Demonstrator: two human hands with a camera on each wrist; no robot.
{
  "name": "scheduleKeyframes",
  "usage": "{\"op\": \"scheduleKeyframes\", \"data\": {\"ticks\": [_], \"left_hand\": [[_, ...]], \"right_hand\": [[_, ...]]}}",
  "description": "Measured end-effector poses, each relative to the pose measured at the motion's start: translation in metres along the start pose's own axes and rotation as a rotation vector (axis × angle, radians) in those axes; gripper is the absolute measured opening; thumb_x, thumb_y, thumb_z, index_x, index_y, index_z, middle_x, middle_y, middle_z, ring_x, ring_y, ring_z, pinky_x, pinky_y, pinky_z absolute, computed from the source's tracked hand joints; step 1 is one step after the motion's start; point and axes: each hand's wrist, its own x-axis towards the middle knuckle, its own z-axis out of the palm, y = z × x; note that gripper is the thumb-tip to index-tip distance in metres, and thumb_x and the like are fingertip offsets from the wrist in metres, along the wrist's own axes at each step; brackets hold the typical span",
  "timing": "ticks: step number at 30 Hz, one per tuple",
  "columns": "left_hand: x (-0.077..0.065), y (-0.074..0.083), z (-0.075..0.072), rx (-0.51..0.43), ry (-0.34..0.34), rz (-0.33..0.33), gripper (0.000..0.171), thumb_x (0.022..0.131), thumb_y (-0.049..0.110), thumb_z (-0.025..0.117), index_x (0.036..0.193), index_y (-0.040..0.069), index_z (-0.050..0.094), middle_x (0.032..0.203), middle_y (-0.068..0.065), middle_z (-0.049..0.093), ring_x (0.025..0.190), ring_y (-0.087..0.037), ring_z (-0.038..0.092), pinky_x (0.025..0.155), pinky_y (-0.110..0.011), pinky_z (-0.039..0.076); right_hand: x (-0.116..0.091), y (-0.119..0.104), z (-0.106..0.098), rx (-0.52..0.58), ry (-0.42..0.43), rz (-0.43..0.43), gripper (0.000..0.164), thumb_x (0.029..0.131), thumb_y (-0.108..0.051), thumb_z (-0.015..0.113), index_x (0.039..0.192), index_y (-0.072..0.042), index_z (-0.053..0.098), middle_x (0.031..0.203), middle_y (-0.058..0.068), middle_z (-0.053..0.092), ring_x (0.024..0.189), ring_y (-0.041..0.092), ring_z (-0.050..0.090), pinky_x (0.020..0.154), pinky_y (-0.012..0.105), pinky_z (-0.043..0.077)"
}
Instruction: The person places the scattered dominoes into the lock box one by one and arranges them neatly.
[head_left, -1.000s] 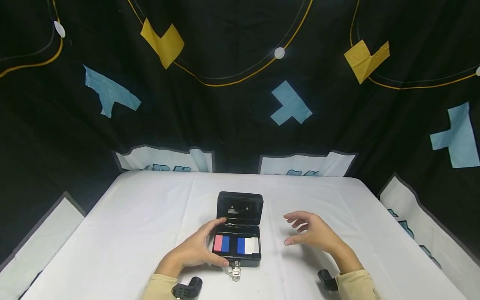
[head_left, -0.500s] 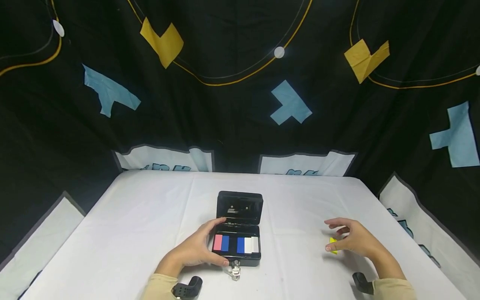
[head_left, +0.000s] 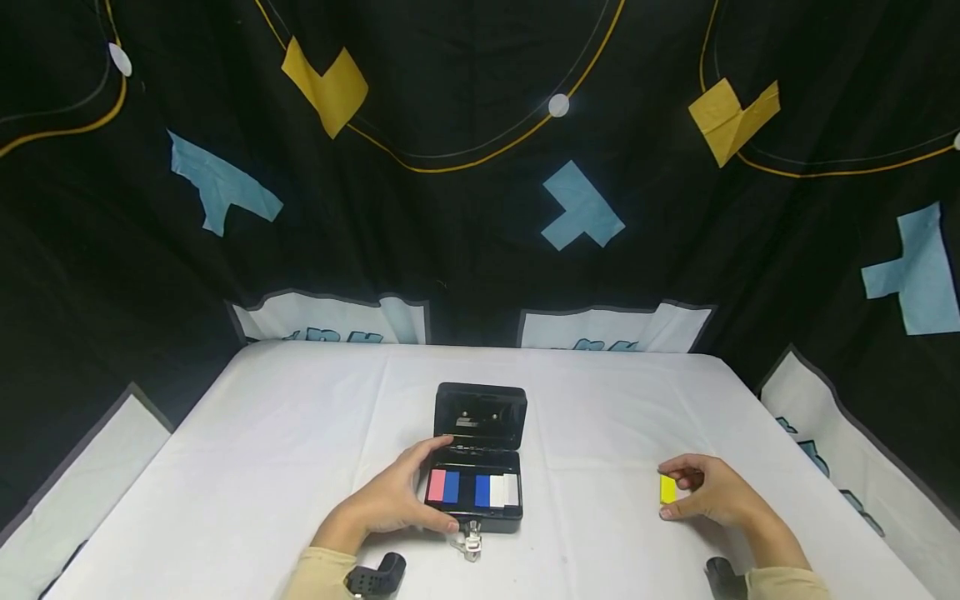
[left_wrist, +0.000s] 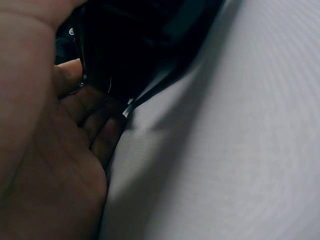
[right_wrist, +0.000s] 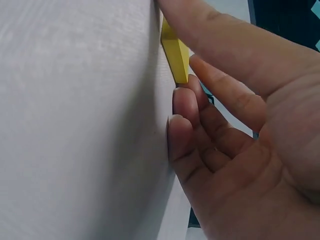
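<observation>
A small black cash box (head_left: 501, 527) stands on the table with its lid (head_left: 480, 410) raised. Pink (head_left: 436, 485), blue (head_left: 451, 487) and white (head_left: 497, 491) blocks lie in a row inside, with a dark gap in the middle. My left hand (head_left: 386, 500) grips the box's left side, thumb at the front and index finger near the hinge. In the left wrist view, its fingers (left_wrist: 107, 135) lie along the dark box wall. Far to the right, my right hand (head_left: 716, 493) holds a yellow block (head_left: 667, 489) at the tabletop between thumb and fingers; the right wrist view shows the block partly covered.
Keys (head_left: 471, 542) hang from the lock at the box front. A white cloth covers the table (head_left: 585, 392). Behind it hangs a black curtain (head_left: 465, 233) with yellow and blue patches.
My right hand has moved right, away from the box, and its thumb and fingers have come around the yellow block. The left hand and box have stayed put.
</observation>
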Motion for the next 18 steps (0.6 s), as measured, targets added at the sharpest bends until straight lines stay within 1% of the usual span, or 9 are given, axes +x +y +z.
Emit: {"op": "scheduleKeyframes", "data": {"ticks": [3,8,13,18], "left_hand": [[0.0,0.001,0.0,-0.006,-0.002,0.0,0.115,0.056,0.031,0.1,0.154,0.023,0.04,0.158,-0.015,0.033,0.146,-0.04,0.024,0.112,-0.07,0.017],[0.0,0.002,0.0,-0.008,-0.002,-0.005,0.115,0.055,0.031,0.1,0.154,0.023,0.04,0.158,-0.015,0.033,0.147,-0.04,0.024,0.113,-0.07,0.017],[0.001,0.002,0.0,-0.004,-0.002,-0.004,0.115,0.055,0.032,0.1,0.153,0.024,0.04,0.158,-0.015,0.033,0.147,-0.04,0.024,0.113,-0.069,0.017],[0.0,0.002,0.0,0.001,0.001,-0.014,0.115,0.055,0.033,0.1,0.153,0.025,0.041,0.158,-0.014,0.033,0.147,-0.04,0.024,0.113,-0.069,0.018]], "right_hand": [[0.0,-0.001,0.0,-0.016,0.006,0.015,0.065,0.058,-0.014,0.098,0.114,0.004,0.069,0.093,0.007,0.058,0.088,0.024,0.051,0.067,0.026,0.049],[-0.001,-0.002,0.001,-0.037,0.021,0.041,0.061,0.061,-0.02,0.098,0.112,0.0,0.072,0.092,0.006,0.059,0.088,0.023,0.052,0.068,0.029,0.048],[0.0,-0.01,0.005,-0.066,0.029,0.018,0.06,0.061,-0.025,0.098,0.111,-0.002,0.073,0.09,0.004,0.059,0.086,0.022,0.052,0.069,0.031,0.047],[0.002,-0.021,0.011,-0.055,0.024,-0.052,0.057,0.064,-0.021,0.097,0.111,-0.001,0.072,0.089,0.004,0.06,0.084,0.021,0.052,0.066,0.029,0.047]]}}
